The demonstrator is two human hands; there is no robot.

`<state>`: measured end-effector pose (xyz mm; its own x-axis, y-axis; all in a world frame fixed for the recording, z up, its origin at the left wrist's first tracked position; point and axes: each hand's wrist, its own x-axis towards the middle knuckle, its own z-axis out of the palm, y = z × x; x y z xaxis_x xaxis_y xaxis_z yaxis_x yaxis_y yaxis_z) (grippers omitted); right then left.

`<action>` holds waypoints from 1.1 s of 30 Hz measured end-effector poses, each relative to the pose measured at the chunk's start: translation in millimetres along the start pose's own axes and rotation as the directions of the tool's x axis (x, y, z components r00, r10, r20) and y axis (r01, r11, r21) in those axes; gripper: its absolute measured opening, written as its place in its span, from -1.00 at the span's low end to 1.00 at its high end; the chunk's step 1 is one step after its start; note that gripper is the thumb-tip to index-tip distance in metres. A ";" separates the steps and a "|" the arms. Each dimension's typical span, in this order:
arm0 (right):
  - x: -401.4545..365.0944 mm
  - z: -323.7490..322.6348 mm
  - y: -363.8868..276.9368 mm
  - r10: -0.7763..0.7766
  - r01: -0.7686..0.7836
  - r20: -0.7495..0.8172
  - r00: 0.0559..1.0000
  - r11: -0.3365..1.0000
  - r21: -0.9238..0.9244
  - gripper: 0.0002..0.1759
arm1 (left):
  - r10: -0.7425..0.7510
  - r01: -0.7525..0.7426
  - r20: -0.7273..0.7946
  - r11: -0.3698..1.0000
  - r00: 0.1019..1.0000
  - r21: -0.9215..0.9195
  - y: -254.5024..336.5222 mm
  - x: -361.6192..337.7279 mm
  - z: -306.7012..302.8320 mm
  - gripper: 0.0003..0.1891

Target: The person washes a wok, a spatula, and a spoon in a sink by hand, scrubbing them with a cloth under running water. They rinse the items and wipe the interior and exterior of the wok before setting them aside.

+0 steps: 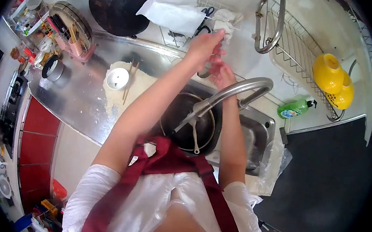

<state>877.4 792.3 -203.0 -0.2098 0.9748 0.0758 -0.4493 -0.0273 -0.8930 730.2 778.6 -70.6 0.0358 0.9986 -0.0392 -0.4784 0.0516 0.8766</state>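
My left hand (204,50) reaches over the back edge of the sink, thumb raised and fingers apart, with nothing visible in it. Close beside it, my right hand (221,75) has loosely bent, spread fingers; it appears empty. Just beyond my left fingertips, a pale cloth (227,22) hangs on a wire rack. The curved metal faucet (239,87) stands in front of my right hand and over the left basin, where a dark pan (181,122) holds a light-handled utensil (195,136).
A white bowl (117,79) and chopsticks (131,84) lie on the left counter near a utensil holder (75,48). A black wok (118,8) leans behind. Right are a second basin (253,138), green soap bottle (293,109) and yellow bowls (328,74) on a rack.
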 end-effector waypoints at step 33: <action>-131.0 -1.8 178.4 0.428 -0.402 -0.045 0.903 0.876 0.268 -0.60 | 0.279 -0.222 0.050 0.630 0.959 0.744 -231.6 -150.5 -155.1 -0.78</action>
<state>826.3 660.2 -373.0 -0.3425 0.8784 -0.3334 -0.5418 -0.4746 -0.6937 699.5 618.4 -342.1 -0.0553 0.9714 0.2308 0.3437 -0.1985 0.9179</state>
